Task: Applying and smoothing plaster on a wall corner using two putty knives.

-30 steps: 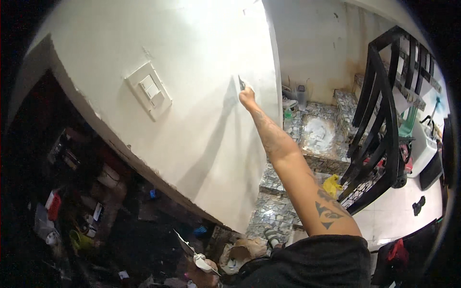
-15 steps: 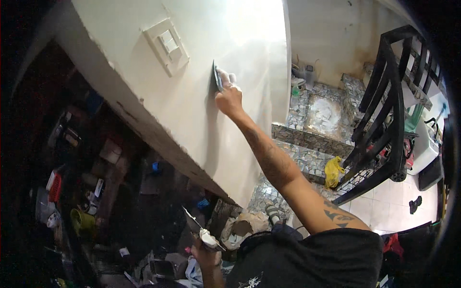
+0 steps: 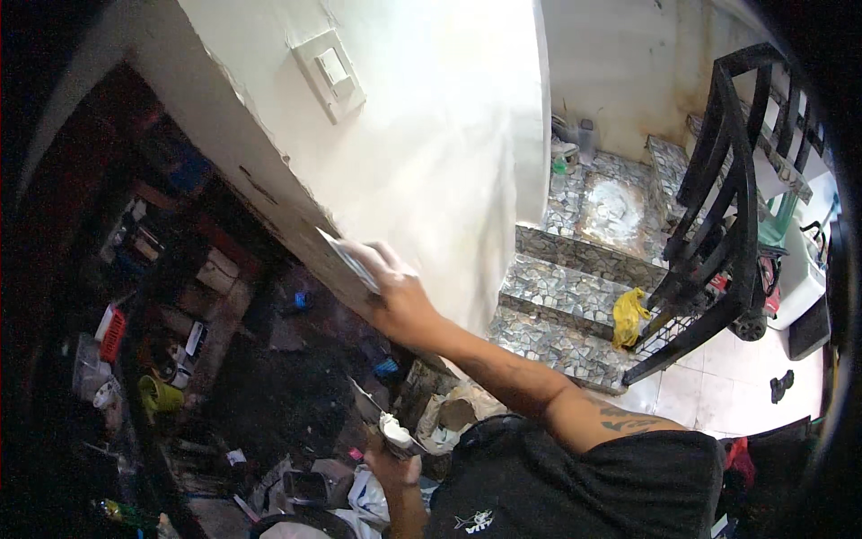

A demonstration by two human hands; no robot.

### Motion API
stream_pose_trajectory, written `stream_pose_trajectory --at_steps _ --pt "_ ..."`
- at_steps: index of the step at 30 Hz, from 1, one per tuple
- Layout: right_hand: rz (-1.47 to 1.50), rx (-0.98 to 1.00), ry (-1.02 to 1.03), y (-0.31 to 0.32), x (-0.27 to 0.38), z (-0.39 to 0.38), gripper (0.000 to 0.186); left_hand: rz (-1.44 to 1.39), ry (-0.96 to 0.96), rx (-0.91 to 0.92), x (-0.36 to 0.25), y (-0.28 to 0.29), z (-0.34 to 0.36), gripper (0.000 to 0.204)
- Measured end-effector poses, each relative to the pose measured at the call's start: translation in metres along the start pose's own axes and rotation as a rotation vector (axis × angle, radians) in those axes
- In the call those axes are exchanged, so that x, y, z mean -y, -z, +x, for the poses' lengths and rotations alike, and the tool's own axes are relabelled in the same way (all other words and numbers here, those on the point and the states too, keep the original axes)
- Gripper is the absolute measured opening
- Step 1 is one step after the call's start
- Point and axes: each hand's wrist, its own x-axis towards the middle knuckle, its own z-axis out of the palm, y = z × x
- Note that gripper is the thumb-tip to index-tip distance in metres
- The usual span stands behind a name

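Observation:
My right hand (image 3: 400,301), whitened at the fingers, is closed round a flat putty knife (image 3: 344,254). Its blade lies at the left corner edge of the white wall (image 3: 422,171), below the light switch (image 3: 330,75). Low in the view, close to my body, my left hand (image 3: 392,471) grips a thin flat scraper (image 3: 366,404), seen nearly edge-on. A lump of white putty (image 3: 393,429) sits on that scraper. The handles of both tools are mostly hidden by my fingers.
Stone-patterned steps (image 3: 566,296) rise to the right, with a yellow plastic bag (image 3: 629,316) by the black railing (image 3: 743,180). An open paper sack (image 3: 460,415) stands near my left hand. Clutter with a green-yellow bucket (image 3: 162,393) fills the dark left side.
My right hand has brought the putty knife down and left, from the wall face beside the switch to the corner edge. My left hand still holds the scraper with putty, and the view has shifted slightly.

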Motion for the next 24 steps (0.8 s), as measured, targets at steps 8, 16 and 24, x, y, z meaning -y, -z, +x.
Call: stream_pose_trajectory --at_steps 8,16,24 --pt "1.106 0.04 -0.725 0.077 -0.029 -0.089 0.057 0.583 -0.207 -0.544 0.008 -0.007 0.037 0.041" --pt "0.292 0.389 -0.105 0.054 -0.015 -0.134 0.053 1.413 -0.376 -0.268 -0.006 0.044 0.061 0.054" --pt "0.258 0.073 -0.354 0.088 -0.234 -0.103 0.056 -0.004 0.185 0.192 0.001 -0.027 0.043 0.028"
